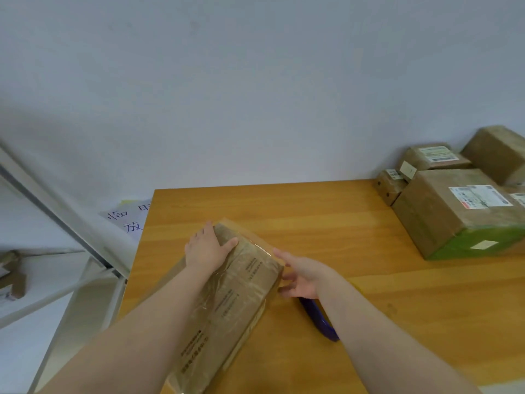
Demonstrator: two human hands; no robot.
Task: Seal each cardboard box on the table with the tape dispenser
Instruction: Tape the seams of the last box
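Box [235, 302] lies lengthwise up-frame, left hand [206, 247] flat on top, right hand [304, 277] open, empty, right above the tape dispenser [318, 319].

Long brown cardboard box [235, 302], glossy tape over its top, lies flat under the left hand [206, 247]; purple tape dispenser [319, 319] lies just behind the right hand [301, 275].

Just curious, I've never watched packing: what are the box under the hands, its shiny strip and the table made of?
The box looks like matte brown cardboard with printed text. The strip seems clear plastic tape: glossy, wrinkled, cardboard showing through. The table looks like wood or wood-look laminate, smooth, orange, with grain lines; I cannot tell which.
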